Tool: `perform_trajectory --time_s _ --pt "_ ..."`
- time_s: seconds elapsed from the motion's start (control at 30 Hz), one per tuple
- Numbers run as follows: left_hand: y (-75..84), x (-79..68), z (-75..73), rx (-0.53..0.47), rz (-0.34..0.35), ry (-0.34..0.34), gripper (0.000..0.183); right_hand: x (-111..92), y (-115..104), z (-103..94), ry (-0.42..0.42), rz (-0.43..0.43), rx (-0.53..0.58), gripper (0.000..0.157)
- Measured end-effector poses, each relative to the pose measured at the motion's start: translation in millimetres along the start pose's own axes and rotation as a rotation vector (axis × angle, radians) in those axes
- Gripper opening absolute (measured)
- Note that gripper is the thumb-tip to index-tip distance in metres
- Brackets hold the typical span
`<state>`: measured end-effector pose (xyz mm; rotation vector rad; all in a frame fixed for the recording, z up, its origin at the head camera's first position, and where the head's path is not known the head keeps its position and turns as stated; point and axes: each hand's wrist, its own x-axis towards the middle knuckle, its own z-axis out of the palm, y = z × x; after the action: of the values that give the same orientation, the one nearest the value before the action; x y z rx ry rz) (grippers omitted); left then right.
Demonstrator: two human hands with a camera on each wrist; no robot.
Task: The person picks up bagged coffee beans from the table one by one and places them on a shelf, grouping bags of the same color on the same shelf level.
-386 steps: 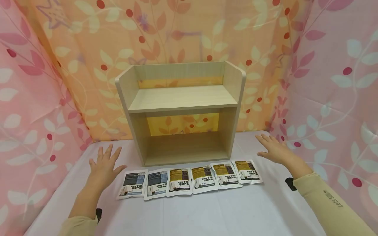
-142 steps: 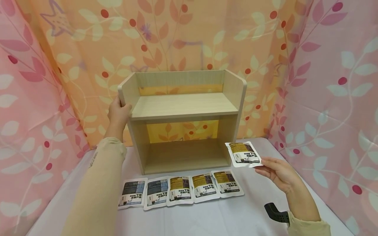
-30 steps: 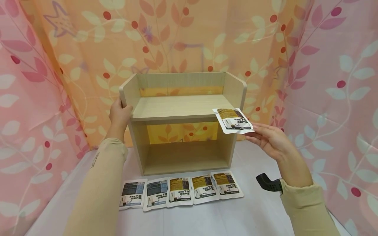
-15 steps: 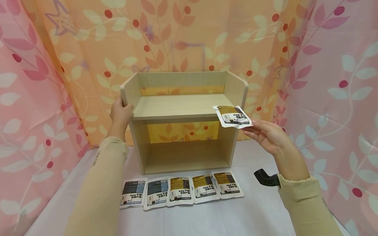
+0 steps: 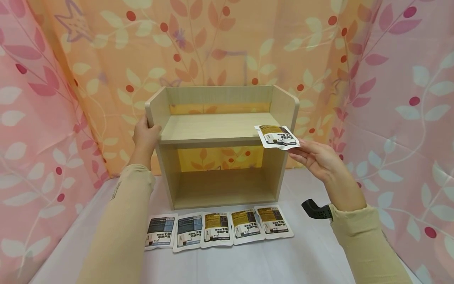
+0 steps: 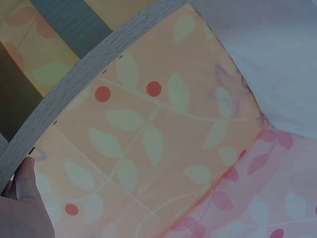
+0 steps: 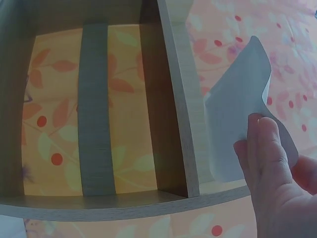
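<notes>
My right hand point(image 5: 317, 159) pinches a white-edged pouch point(image 5: 278, 137) with a brown and gold label by its near right corner. The pouch overlaps the front right of the upper board of a pale wooden shelf unit point(image 5: 220, 140). In the right wrist view, the pouch's plain underside point(image 7: 233, 119) faces the camera, with fingers beneath it. My left hand point(image 5: 144, 136) grips the left side panel of the shelf unit near its upper front edge. The left wrist view shows part of that hand point(image 6: 27, 203) at the panel's edge.
A row of pouches lies on the white tablecloth point(image 5: 248, 264) before the shelf: two blue-labelled pouches point(image 5: 159, 232) at left and three gold-labelled pouches point(image 5: 216, 228) at right. Patterned curtains point(image 5: 220, 43) close in the back and both sides.
The right hand took the rightmost pouch off the table, raised it to the upper board, and lately moved slightly farther back. The left hand went from over the table to the side panel and stays there.
</notes>
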<state>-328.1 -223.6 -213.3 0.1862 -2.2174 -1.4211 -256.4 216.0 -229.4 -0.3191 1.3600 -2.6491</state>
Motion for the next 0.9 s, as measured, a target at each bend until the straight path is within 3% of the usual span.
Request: perform_trajectory --time_s 0.17,0.37,0.73,0.9 --pt "0.5 0.3 -0.8 0.001 -0.003 -0.004 0.047 5.3 -0.5 1.4 0.011 0.027 0.024 0.024" --pt "1.2 0.1 -1.4 -0.002 -0.002 -0.008 0.048 12.4 -2.3 3.7 0.056 0.076 0.026 0.013" --pt "-0.9 -0.5 0.0 0.012 0.006 -0.006 0.044 31.5 -4.6 9.9 0.205 0.183 0.076 0.033" --pt "-1.0 -0.6 -0.1 0.016 0.020 -0.003 0.045 37.9 -5.1 12.3 0.237 0.204 0.097 0.052"
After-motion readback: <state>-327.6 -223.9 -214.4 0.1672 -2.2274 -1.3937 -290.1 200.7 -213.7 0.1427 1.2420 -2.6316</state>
